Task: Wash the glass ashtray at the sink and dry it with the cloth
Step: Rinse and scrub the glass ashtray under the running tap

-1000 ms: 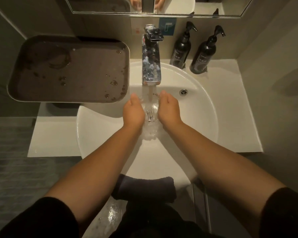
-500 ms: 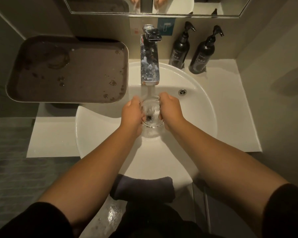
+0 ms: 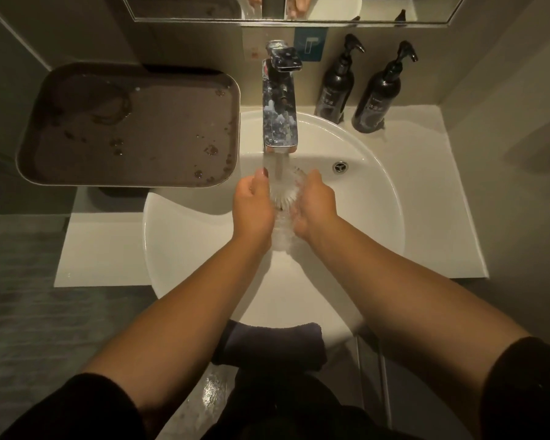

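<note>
Head view: the left hand point(image 3: 253, 206) and the right hand point(image 3: 315, 206) hold the glass ashtray point(image 3: 286, 188) between them over the middle of the white sink point(image 3: 378, 217). Each hand's fingers curl round one side of the ashtray, the left thumb up against its far-left rim. The ashtray is tilted up on edge, its ribbed face toward the camera, directly under the spout of the chrome tap point(image 3: 280, 112). Water point(image 3: 278, 168) runs from the spout onto the ashtray and spills down between the wrists into the bowl. The overflow hole point(image 3: 340, 166) sits on the sink wall just right of the ashtray.

A dark folded cloth point(image 3: 270, 347) lies on the near rim of the sink, between the forearms, apart from the hands. Both forearms are bare, with black sleeves point(image 3: 521, 389) pushed up near the elbows.

A brown tray point(image 3: 134, 128) with wet spots and a ring mark stands at the counter's far-left corner, its right edge overlapping the sink rim. Two black pump bottles point(image 3: 356, 90) stand side by side at the far-right corner of the white counter point(image 3: 442, 192), just behind the sink. A mirror point(image 3: 362, 7) runs along the wall above the tap.
</note>
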